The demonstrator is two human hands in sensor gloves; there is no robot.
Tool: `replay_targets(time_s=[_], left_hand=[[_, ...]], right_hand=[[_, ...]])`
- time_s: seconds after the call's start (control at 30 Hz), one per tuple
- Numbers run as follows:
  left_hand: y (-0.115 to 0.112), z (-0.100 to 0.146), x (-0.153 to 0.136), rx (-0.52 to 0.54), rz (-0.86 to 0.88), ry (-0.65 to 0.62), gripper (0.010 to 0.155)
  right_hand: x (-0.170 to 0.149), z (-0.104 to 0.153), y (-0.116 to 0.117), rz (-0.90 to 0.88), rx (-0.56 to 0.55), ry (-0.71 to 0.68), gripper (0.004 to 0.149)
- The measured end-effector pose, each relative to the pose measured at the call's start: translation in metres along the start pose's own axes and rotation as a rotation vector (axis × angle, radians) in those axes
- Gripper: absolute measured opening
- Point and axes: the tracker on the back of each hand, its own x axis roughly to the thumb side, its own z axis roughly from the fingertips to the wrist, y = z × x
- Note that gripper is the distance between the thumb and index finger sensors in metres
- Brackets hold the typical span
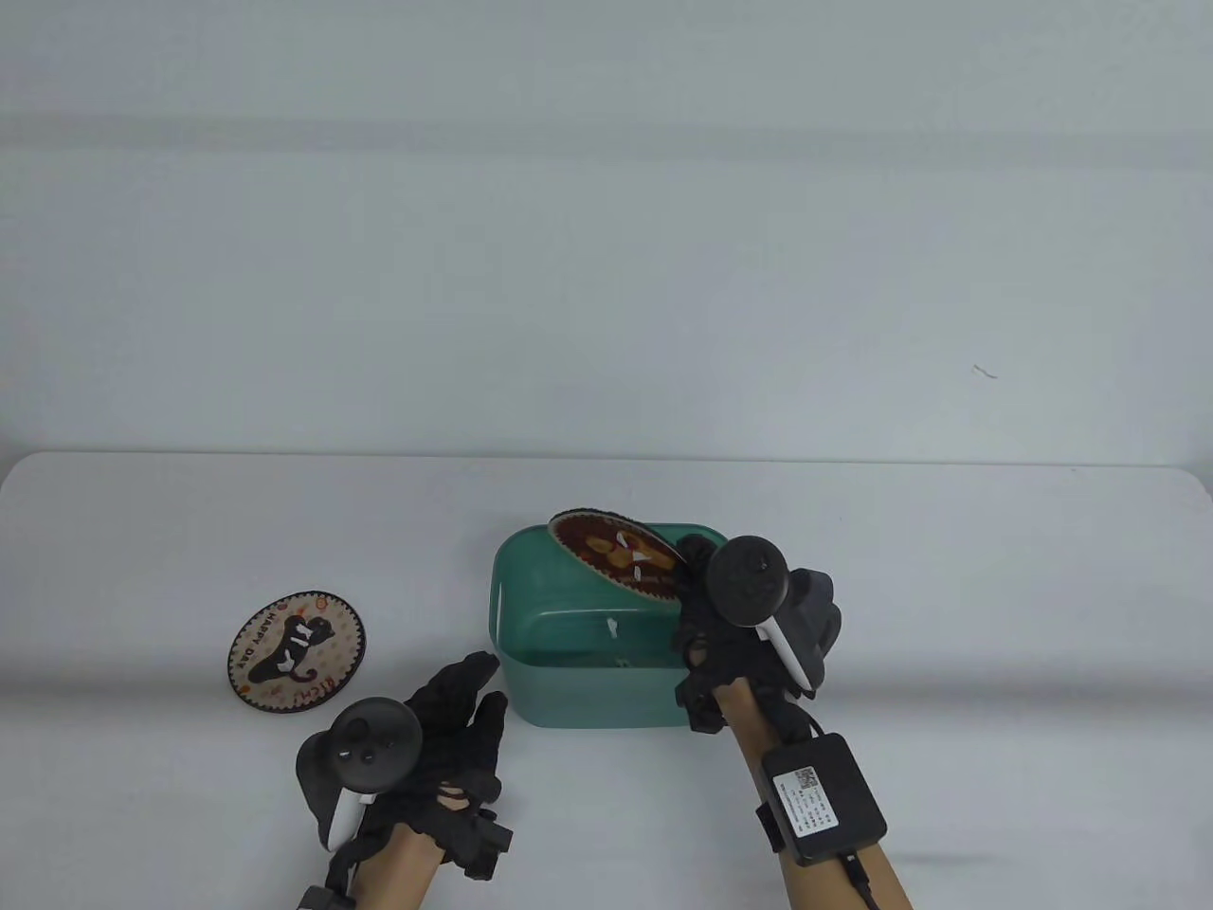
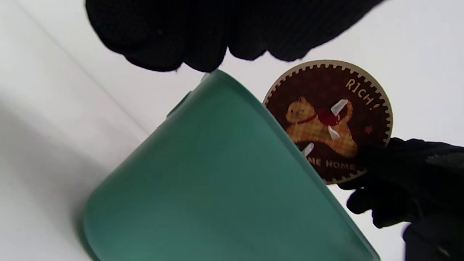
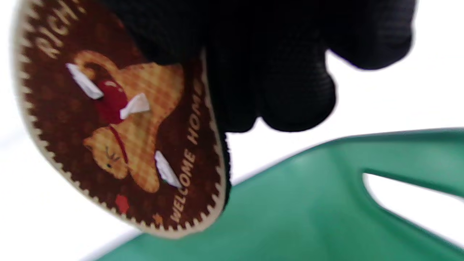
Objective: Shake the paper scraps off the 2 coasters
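Thin, stiff, light round brown cat-print coaster [image 1: 613, 554], pinched at its edge by right hand [image 1: 725, 616] over green plastic bin [image 1: 569, 673]; white paper scraps [image 3: 135, 105] seemingly clinging. Left hand [image 1: 445, 749] open, idle.

bright, even light | soft shadows | right wrist view motion-blurred

The brown coaster [image 2: 328, 121] carries an orange checked cat with a red collar, cream lettering and a cream saw-tooth rim — three white paper scraps [image 2: 339, 106] lie on its face. The cream coaster [image 1: 297, 656] shows a black cat, brown-rimmed. The bin [image 1: 588, 678] is translucent green. Both gloves are black — the surface [image 1: 190, 531] pale grey-white.
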Motion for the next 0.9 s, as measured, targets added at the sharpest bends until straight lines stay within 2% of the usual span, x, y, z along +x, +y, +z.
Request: replay_targets(time_s=[0.03, 0.07, 0.1, 0.17, 0.2, 0.27, 0.3, 0.33, 0.37, 0.4, 0.43, 0.47, 0.5, 0.53, 0.57, 0.6, 0.63, 0.67, 0.7, 0.73, 0.77, 0.8, 0.87, 0.9], left_hand=[[0.000, 0.000, 0.001, 0.000, 0.009, -0.005, 0.051], [0.000, 0.000, 0.002, 0.000, 0.012, -0.007, 0.051], [0.000, 0.000, 0.002, -0.001, 0.014, -0.009, 0.051], [0.000, 0.000, 0.002, -0.004, 0.016, -0.010, 0.051], [-0.001, 0.000, 0.002, -0.005, 0.018, -0.011, 0.051], [-0.001, -0.001, 0.002, -0.006, 0.021, -0.011, 0.051], [-0.001, -0.001, 0.002, -0.007, 0.023, -0.010, 0.051], [0.000, 0.000, 0.002, -0.006, 0.026, -0.008, 0.051], [0.000, 0.000, 0.002, -0.008, 0.027, -0.007, 0.051], [-0.001, 0.000, 0.002, -0.009, 0.028, -0.007, 0.051], [-0.001, 0.000, 0.002, -0.012, 0.028, -0.007, 0.051], [-0.001, 0.000, 0.002, -0.013, 0.030, -0.006, 0.051], [-0.001, 0.000, 0.001, -0.016, 0.033, -0.004, 0.051], [-0.001, 0.000, 0.001, -0.018, 0.033, -0.003, 0.051], [-0.001, 0.000, 0.001, -0.021, 0.032, -0.001, 0.051], [-0.001, 0.000, 0.001, -0.023, 0.031, 0.001, 0.051], [-0.001, 0.000, 0.001, -0.022, 0.033, 0.002, 0.051], [-0.001, 0.000, 0.001, -0.022, 0.037, 0.002, 0.051], [0.000, 0.000, 0.001, -0.021, 0.039, 0.003, 0.050], [0.000, 0.000, 0.001, -0.020, 0.040, 0.004, 0.050], [0.000, 0.000, 0.000, -0.020, 0.040, 0.005, 0.050], [0.000, -0.001, 0.000, -0.021, 0.040, 0.005, 0.050], [0.000, -0.001, 0.000, -0.022, 0.041, 0.003, 0.050], [-0.001, -0.001, 0.000, -0.023, 0.040, 0.003, 0.050]], right_hand=[[0.005, -0.002, 0.005, 0.026, 0.096, -0.002, 0.040], [0.007, -0.002, 0.006, 0.085, 0.135, 0.010, 0.040], [0.008, -0.001, 0.004, 0.131, 0.120, -0.002, 0.041], [0.008, 0.002, 0.002, 0.041, -0.033, 0.005, 0.041], [0.009, 0.002, 0.006, -0.007, 0.000, -0.008, 0.041], [0.013, 0.000, 0.011, 0.098, 0.144, -0.009, 0.041], [0.014, 0.001, 0.009, 0.177, 0.129, -0.018, 0.041], [0.013, 0.002, 0.005, 0.183, 0.044, -0.029, 0.041], [0.010, 0.002, 0.004, 0.079, -0.015, -0.017, 0.041], [0.010, 0.001, 0.006, 0.015, 0.004, -0.009, 0.041], [0.011, -0.001, 0.009, 0.012, 0.102, 0.000, 0.041], [0.012, -0.002, 0.008, 0.085, 0.155, 0.015, 0.041], [0.011, -0.001, 0.003, 0.143, 0.126, -0.005, 0.041], [0.010, -0.001, -0.001, 0.102, 0.037, -0.001, 0.041], [0.010, -0.001, -0.001, -0.010, -0.014, 0.004, 0.041], [0.010, -0.002, 0.001, -0.030, 0.013, 0.003, 0.041], [0.011, -0.005, 0.003, 0.063, 0.118, 0.005, 0.041], [0.011, -0.005, 0.002, 0.145, 0.142, 0.009, 0.041], [0.011, -0.005, -0.001, 0.181, 0.106, -0.009, 0.041], [0.009, -0.004, -0.005, 0.124, 0.002, 0.004, 0.041], [0.008, -0.003, -0.004, 0.043, -0.018, 0.011, 0.041], [0.009, -0.005, 0.000, 0.003, 0.041, 0.009, 0.041], [0.011, -0.007, 0.001, 0.134, 0.180, 0.035, 0.041], [0.011, -0.006, -0.005, 0.180, 0.125, 0.014, 0.041]])
